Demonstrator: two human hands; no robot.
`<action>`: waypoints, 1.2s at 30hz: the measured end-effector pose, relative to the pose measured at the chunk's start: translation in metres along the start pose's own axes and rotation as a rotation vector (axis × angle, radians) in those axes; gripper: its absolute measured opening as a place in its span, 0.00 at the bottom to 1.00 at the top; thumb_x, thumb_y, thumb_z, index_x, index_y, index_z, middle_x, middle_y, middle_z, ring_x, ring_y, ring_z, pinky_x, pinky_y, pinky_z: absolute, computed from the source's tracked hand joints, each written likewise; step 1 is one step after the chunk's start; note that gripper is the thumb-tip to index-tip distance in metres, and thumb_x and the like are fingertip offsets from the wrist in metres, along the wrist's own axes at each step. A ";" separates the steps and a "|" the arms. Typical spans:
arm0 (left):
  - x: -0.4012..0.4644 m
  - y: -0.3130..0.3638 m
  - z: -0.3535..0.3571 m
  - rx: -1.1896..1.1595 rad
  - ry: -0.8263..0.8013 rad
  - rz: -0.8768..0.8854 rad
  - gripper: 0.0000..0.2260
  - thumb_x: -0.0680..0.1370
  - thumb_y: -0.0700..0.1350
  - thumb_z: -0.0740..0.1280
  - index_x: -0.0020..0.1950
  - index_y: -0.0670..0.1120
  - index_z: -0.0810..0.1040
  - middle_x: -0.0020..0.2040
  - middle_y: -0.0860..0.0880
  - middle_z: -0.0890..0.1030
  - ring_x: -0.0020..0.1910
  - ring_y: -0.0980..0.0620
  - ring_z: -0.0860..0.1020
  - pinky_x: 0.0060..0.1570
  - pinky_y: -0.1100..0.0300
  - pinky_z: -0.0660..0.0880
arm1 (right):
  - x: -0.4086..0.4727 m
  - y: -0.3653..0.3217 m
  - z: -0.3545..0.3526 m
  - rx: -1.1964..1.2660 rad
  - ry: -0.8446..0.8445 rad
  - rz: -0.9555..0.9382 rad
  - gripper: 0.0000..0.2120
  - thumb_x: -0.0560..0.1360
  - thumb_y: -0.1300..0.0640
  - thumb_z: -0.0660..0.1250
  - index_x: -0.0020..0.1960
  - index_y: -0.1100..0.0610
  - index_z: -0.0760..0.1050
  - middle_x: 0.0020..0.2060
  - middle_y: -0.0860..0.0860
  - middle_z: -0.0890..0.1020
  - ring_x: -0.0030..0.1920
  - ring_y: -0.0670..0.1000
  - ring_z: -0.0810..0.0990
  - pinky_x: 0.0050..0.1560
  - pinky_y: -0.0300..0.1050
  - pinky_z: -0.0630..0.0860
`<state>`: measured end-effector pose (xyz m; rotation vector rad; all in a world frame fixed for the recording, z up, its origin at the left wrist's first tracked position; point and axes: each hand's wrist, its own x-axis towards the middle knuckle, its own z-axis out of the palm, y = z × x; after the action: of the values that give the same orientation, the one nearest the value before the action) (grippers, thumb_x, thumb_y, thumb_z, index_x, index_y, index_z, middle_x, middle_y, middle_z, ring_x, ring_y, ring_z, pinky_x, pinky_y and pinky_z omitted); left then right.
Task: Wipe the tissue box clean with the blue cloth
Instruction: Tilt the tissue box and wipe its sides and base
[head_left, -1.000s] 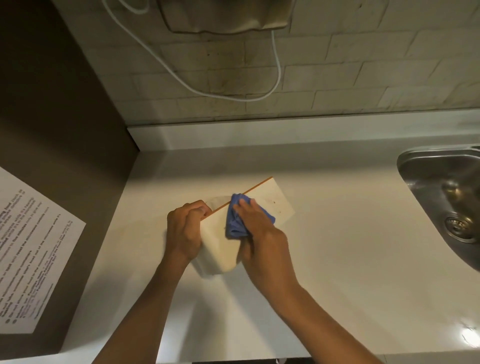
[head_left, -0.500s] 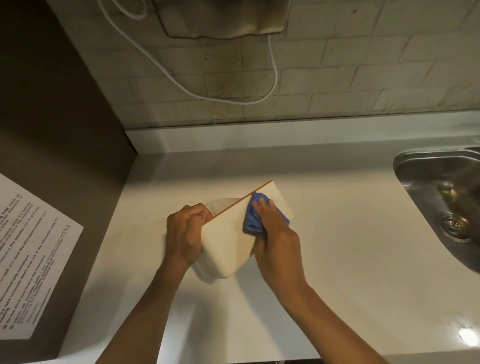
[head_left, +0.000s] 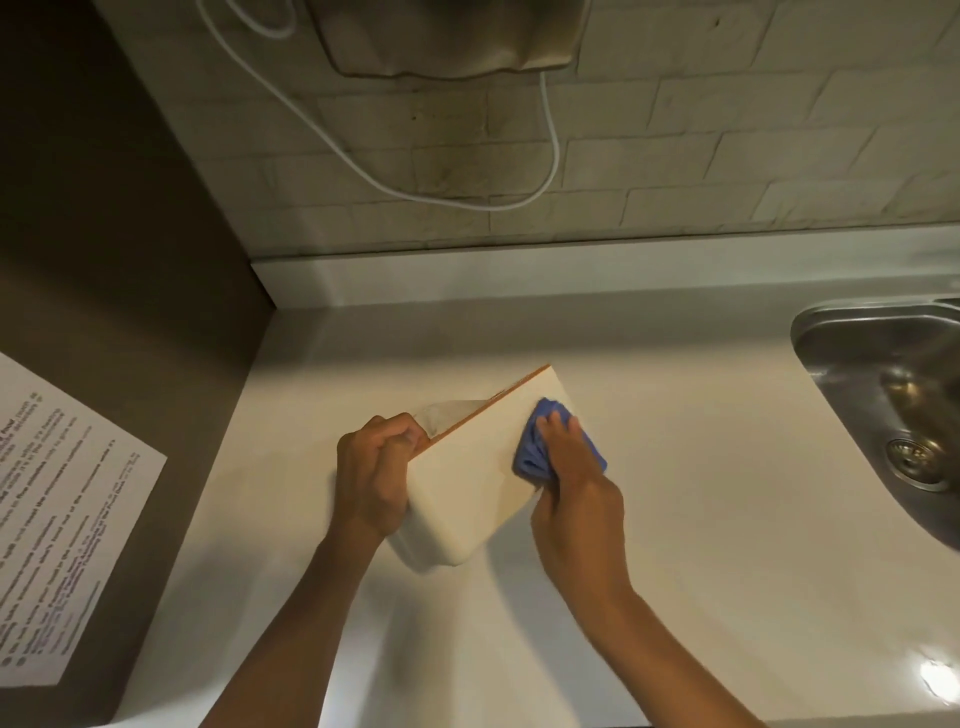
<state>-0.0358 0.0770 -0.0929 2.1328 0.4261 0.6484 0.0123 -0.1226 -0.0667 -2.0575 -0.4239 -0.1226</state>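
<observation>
Since a second ago the blue cloth (head_left: 558, 449) has travelled along the tissue box (head_left: 470, 483) from near its middle out toward the far corner at about two o'clock, the right hand (head_left: 574, 480) going with it; the left hand (head_left: 376, 467) has kept its hold at the near-left end; the box stands tipped on the worktop (head_left: 727, 519), its broad pale face up, its orange-edged rim uppermost, its long axis running from roughly seven o'clock to one o'clock; a bit of tissue (head_left: 449, 415) shows past the rim beside the left fingers; the hands sit apart, the left curled round the box's edge at nine o'clock of it, the right bunched on the cloth and pressing it to the face at three o'clock; the right hand is nearer the unwiped far corner, so the stroke probably carries on that way or doubles back; at three o'clock lies the steel sink (head_left: 883, 395); at eight o'clock a printed sheet (head_left: 57, 519); at twelve o'clock a white cable (head_left: 467, 197) loops across the tiled wall (head_left: 753, 145).
</observation>
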 end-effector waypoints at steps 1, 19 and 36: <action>0.000 0.000 0.001 -0.006 0.000 -0.002 0.17 0.75 0.53 0.54 0.33 0.46 0.74 0.32 0.49 0.77 0.34 0.48 0.74 0.34 0.52 0.68 | -0.014 0.003 -0.001 0.060 0.002 -0.012 0.16 0.78 0.55 0.68 0.64 0.56 0.77 0.59 0.51 0.80 0.60 0.48 0.78 0.54 0.41 0.76; -0.002 -0.023 0.006 -0.033 -0.018 -0.034 0.11 0.77 0.46 0.61 0.36 0.53 0.78 0.34 0.53 0.81 0.34 0.54 0.79 0.33 0.60 0.76 | -0.010 -0.012 0.037 0.077 -0.052 -0.236 0.15 0.77 0.52 0.62 0.63 0.43 0.74 0.62 0.47 0.78 0.65 0.47 0.73 0.67 0.46 0.67; -0.001 -0.026 0.009 -0.106 -0.023 -0.034 0.11 0.73 0.51 0.58 0.36 0.53 0.78 0.34 0.52 0.80 0.33 0.52 0.76 0.32 0.56 0.70 | 0.020 -0.003 0.015 0.039 -0.130 -0.152 0.17 0.76 0.61 0.65 0.60 0.44 0.73 0.57 0.42 0.76 0.59 0.39 0.73 0.62 0.37 0.69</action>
<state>-0.0335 0.0860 -0.1189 2.0268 0.4058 0.6139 0.0286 -0.1034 -0.0665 -2.0006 -0.6588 -0.0716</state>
